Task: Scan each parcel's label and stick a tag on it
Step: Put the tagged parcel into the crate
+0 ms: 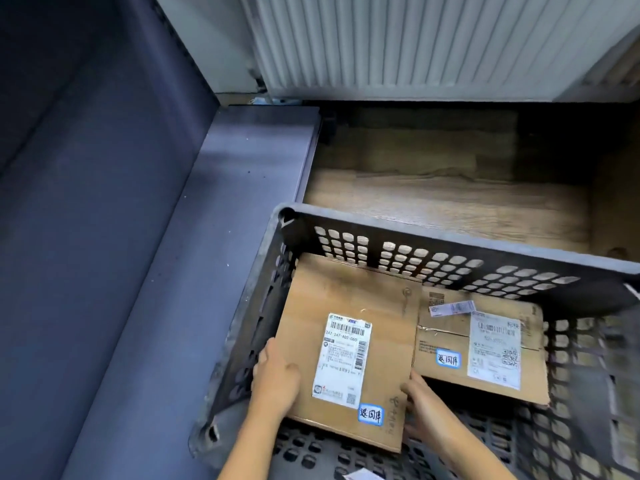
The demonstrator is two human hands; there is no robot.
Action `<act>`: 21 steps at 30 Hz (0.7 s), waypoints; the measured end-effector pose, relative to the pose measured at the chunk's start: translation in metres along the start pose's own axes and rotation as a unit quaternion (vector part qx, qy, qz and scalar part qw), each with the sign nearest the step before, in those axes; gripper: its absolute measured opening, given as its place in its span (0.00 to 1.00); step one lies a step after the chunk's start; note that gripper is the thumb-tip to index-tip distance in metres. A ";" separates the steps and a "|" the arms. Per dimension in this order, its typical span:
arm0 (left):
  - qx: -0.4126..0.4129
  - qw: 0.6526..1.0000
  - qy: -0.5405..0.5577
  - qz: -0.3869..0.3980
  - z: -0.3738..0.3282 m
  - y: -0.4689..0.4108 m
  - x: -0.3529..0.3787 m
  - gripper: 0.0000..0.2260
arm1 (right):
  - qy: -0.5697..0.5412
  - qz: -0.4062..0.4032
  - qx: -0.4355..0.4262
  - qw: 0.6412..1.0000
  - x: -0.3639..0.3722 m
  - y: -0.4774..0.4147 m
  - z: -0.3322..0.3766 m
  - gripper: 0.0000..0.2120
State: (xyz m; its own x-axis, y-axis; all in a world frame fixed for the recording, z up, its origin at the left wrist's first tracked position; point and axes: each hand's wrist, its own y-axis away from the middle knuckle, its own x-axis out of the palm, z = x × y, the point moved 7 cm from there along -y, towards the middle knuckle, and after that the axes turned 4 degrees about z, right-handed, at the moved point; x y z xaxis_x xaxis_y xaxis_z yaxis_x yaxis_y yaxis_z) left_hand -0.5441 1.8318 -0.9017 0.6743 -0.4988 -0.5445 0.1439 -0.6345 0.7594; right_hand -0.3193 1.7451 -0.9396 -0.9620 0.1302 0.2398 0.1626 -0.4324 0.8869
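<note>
A cardboard parcel (pixel 384 344) lies in the left half of a grey perforated crate (pixel 450 237). It carries a white shipping label (pixel 341 362) and a blue-edged handwritten tag (pixel 371 414). My left hand (pixel 275 377) grips the parcel's left edge, thumb on top. My right hand (pixel 420 400) holds its right edge, fingers down the side. A second cardboard parcel (pixel 450 341) sits to the right in the crate, with its own label (pixel 494 351) and blue-edged tag (pixel 447 359).
The crate stands on a wooden floor (pixel 450 195). A blue-grey shelf ledge (pixel 242 185) runs along the left, touching the crate's left wall. A white ribbed panel (pixel 398 43) stands behind. A scrap of paper (pixel 360 474) lies on the crate bottom near me.
</note>
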 end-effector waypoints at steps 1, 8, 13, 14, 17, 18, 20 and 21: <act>-0.015 1.000 -0.011 0.019 0.001 -0.001 0.005 0.26 | 0.020 -0.007 0.000 1.000 -0.003 -0.005 -0.002 0.18; -0.017 0.992 -0.028 0.123 -0.014 0.012 0.050 0.29 | 0.067 0.008 -0.008 0.998 -0.010 -0.048 -0.032 0.19; -0.003 0.995 0.000 0.099 -0.025 0.031 0.045 0.28 | 0.085 -0.019 0.015 0.996 0.004 -0.007 -0.003 0.27; 0.006 0.996 0.003 0.093 -0.030 0.038 0.038 0.28 | 0.099 -0.027 0.017 0.995 0.007 0.005 0.007 0.28; 0.041 0.995 0.020 0.084 -0.053 0.067 0.016 0.26 | 0.135 -0.024 -0.014 0.990 0.024 0.040 0.040 0.26; 0.047 0.995 0.020 0.086 -0.061 0.077 0.010 0.25 | 0.149 -0.028 -0.026 0.988 0.029 0.049 0.050 0.25; 0.051 0.995 0.015 0.086 -0.076 0.103 -0.004 0.23 | 0.170 -0.024 -0.053 0.984 0.045 0.078 0.071 0.23; 0.055 0.995 0.015 0.080 -0.084 0.118 -0.014 0.22 | 0.183 -0.022 -0.064 0.981 0.054 0.094 0.082 0.20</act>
State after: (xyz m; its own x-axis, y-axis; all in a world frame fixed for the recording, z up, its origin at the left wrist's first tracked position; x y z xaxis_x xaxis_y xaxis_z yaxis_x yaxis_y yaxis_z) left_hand -0.4753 1.8134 -0.7743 0.7035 -0.5821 -0.4077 -0.0462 -0.6099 0.7911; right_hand -0.3375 1.7844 -0.8107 -0.9856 -0.1676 0.0236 0.1127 -0.5457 0.8304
